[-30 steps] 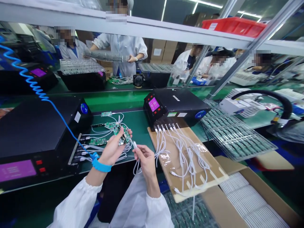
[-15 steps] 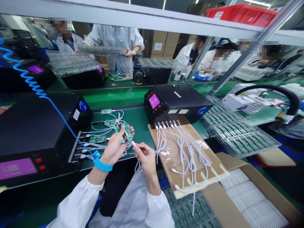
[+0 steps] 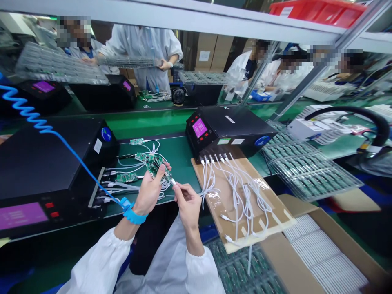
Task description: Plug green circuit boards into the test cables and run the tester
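Observation:
My left hand (image 3: 150,188), with a blue wrist strap (image 3: 134,213) at its wrist, is closed around a green circuit board (image 3: 167,174). My right hand (image 3: 187,200) pinches a white cable plug (image 3: 173,182) at the board's near end; whether the plug is fully seated I cannot tell. Just beyond my left hand lie more green circuit boards (image 3: 143,157) with white cables. Another circuit board (image 3: 126,177) sits to the left, among cables running from the black tester on that side.
Black testers stand left (image 3: 52,159) and ahead (image 3: 229,128). White cables hang over a cardboard sheet (image 3: 214,220). To the right are clear trays of boards (image 3: 315,167) and a carton of white items (image 3: 327,253). A metal shelf beam (image 3: 183,20) crosses above; co-workers handle trays beyond.
My left hand has turned slightly and the circuit board in it is tilted more on edge. My right hand stays at the plug. Across the bench, a co-worker's tray has moved left.

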The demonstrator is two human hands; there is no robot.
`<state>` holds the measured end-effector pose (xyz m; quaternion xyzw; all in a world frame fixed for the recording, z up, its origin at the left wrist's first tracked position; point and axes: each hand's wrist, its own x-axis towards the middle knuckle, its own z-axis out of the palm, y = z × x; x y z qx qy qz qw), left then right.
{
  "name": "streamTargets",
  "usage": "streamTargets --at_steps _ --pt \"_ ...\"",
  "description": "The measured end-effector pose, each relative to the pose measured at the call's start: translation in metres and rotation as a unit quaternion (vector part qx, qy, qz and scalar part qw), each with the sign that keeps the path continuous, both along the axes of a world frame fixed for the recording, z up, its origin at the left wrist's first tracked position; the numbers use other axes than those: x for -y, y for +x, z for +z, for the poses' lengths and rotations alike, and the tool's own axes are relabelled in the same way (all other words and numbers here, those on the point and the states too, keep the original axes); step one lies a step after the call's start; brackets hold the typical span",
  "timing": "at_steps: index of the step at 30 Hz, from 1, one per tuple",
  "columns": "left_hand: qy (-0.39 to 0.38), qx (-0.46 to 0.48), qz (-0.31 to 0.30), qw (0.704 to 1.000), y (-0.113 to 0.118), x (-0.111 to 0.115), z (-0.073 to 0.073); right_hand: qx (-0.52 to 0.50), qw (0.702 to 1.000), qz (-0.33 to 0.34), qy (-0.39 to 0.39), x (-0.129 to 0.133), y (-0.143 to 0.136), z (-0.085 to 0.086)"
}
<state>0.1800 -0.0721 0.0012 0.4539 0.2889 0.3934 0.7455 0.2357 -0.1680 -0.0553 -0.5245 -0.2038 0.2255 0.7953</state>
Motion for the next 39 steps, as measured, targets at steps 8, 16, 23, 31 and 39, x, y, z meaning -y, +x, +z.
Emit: streamTargets --at_steps 8,16,23,31,39 --pt "-0.029 0.019 -0.011 0.999 -0.001 -0.005 0.007 0.042 0.999 0.001 -0.016 -0.006 -0.008 -0.001" --pt "-0.097 0.081 0.038 0.991 0.015 -0.013 0.009 0.245 0.966 -0.058 -0.064 0.002 -0.018 -0.006" --pt "-0.102 0.128 0.029 0.986 0.019 -0.018 0.007 0.227 0.962 -0.122 -0.087 0.017 -0.019 -0.011" --pt "-0.053 0.049 -0.078 0.994 0.007 -0.007 0.005 0.116 0.983 -0.122 -0.078 0.009 0.009 0.009" --pt "-0.048 -0.03 -0.133 0.99 -0.004 0.005 -0.012 0.122 0.99 -0.07 -0.02 0.001 0.007 0.038"
